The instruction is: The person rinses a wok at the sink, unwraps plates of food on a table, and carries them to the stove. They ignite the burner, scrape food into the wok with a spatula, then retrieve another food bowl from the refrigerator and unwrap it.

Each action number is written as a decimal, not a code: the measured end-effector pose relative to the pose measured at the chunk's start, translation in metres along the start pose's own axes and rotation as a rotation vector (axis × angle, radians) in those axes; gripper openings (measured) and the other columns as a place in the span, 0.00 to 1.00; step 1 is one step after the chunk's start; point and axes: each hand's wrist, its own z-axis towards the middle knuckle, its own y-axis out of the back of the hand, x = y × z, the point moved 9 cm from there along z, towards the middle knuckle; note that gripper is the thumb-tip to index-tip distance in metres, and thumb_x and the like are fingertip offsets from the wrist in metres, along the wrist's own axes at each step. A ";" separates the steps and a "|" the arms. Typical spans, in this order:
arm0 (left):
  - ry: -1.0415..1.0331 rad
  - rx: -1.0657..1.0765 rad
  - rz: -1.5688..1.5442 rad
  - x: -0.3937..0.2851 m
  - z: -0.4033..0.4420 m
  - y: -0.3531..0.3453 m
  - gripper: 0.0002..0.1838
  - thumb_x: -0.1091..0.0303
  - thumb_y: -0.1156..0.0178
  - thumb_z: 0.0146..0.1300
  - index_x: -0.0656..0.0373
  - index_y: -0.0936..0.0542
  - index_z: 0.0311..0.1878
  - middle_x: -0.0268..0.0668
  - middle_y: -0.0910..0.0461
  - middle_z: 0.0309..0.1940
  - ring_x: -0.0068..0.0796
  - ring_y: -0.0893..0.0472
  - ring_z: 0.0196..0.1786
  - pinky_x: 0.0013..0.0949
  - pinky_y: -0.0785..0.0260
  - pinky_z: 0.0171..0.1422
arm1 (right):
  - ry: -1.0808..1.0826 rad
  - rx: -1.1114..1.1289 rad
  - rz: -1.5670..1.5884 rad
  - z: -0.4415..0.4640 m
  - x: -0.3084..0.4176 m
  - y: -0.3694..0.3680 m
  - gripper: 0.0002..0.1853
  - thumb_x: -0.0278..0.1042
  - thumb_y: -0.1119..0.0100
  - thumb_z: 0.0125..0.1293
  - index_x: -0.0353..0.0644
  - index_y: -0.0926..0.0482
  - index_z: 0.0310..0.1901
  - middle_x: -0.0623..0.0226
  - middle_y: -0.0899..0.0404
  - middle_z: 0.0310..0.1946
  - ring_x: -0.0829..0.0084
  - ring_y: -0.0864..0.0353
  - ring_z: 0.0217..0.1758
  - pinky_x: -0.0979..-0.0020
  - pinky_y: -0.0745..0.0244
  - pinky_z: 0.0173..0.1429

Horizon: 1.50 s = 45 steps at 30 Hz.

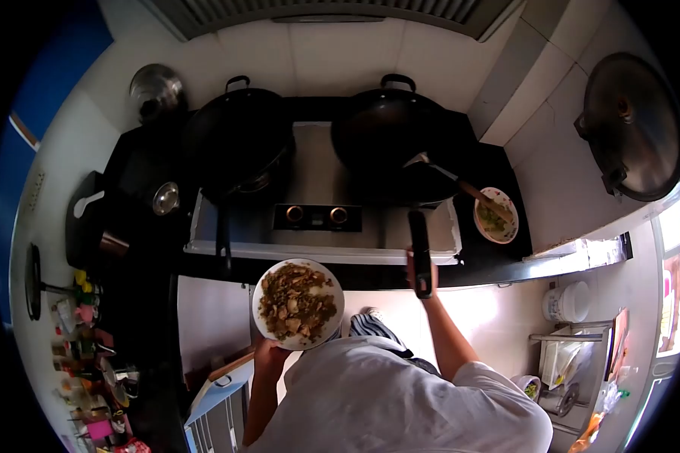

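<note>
My left hand point(270, 352) grips the lower rim of a white plate point(334, 291). Chopped cooked food point(296, 302), brown and green with paler pieces, covers most of that plate. My right hand point(411, 266) is at the long black handle point(419, 253) of the right wok point(381, 124), mostly hidden beneath it; whether the fingers close on it I cannot tell. A spatula point(468, 188) with a wooden handle leans from this wok toward a patterned bowl point(513, 228) on the right. The wok's inside is too dark to make out.
A second dark wok point(238, 140) sits on the left burner of the stove point(310, 181), its handle pointing toward me. On the left counter are a metal lid point(166, 198) and many small items. A large lid point(633, 124) hangs at right; a shelf rack point(574, 362) stands below.
</note>
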 end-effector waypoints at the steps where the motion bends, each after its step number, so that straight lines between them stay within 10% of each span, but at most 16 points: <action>1: 0.000 -0.004 -0.008 -0.004 0.000 0.003 0.36 0.72 0.51 0.44 0.53 0.45 0.63 0.44 0.37 0.56 0.44 0.32 0.58 0.48 0.33 0.57 | 0.080 0.040 0.075 0.005 0.013 -0.035 0.18 0.41 0.50 0.61 0.43 0.33 0.51 0.59 0.23 0.36 0.62 0.23 0.31 0.63 0.28 0.35; 7: 0.059 0.015 0.055 -0.012 0.017 0.027 0.35 0.76 0.52 0.44 0.54 0.44 0.61 0.45 0.35 0.54 0.46 0.29 0.54 0.49 0.28 0.51 | 0.068 0.164 -0.618 0.041 0.161 -0.105 0.31 0.58 0.56 0.61 0.41 0.38 0.58 0.54 0.22 0.41 0.53 0.22 0.43 0.57 0.27 0.44; 13: 0.006 0.029 -0.065 -0.018 0.013 0.034 0.34 0.76 0.56 0.47 0.55 0.45 0.62 0.44 0.35 0.53 0.43 0.28 0.53 0.45 0.29 0.51 | 0.223 0.665 -1.046 0.074 0.161 -0.176 0.23 0.51 0.57 0.65 0.35 0.27 0.44 0.50 0.24 0.43 0.58 0.23 0.47 0.62 0.26 0.45; 16: 0.001 0.032 -0.119 -0.019 0.014 0.033 0.32 0.77 0.56 0.48 0.55 0.44 0.61 0.43 0.33 0.52 0.41 0.27 0.51 0.44 0.29 0.50 | 0.331 0.567 -1.147 0.076 0.165 -0.173 0.20 0.47 0.50 0.62 0.34 0.28 0.41 0.50 0.24 0.40 0.58 0.22 0.46 0.62 0.25 0.44; 23: -0.005 0.083 -0.116 -0.037 0.013 0.041 0.28 0.76 0.54 0.50 0.54 0.42 0.59 0.41 0.28 0.44 0.35 0.22 0.42 0.39 0.26 0.43 | 0.641 0.603 -1.183 0.055 0.185 -0.178 0.22 0.46 0.43 0.56 0.33 0.30 0.40 0.50 0.25 0.38 0.55 0.21 0.40 0.61 0.25 0.42; 33: 0.024 0.162 -0.074 -0.055 -0.005 0.053 0.35 0.76 0.57 0.46 0.52 0.47 0.63 0.43 0.36 0.54 0.42 0.29 0.54 0.46 0.27 0.49 | 0.737 0.608 -1.124 0.024 0.207 -0.185 0.18 0.48 0.41 0.53 0.39 0.25 0.34 0.53 0.21 0.32 0.59 0.20 0.37 0.61 0.25 0.37; 45: -0.012 0.125 -0.088 -0.069 -0.010 0.042 0.22 0.76 0.56 0.50 0.56 0.38 0.52 0.39 0.27 0.41 0.31 0.22 0.39 0.33 0.24 0.38 | 0.481 0.602 -1.197 0.023 0.224 -0.175 0.25 0.54 0.54 0.62 0.35 0.28 0.39 0.54 0.23 0.36 0.56 0.21 0.40 0.61 0.26 0.40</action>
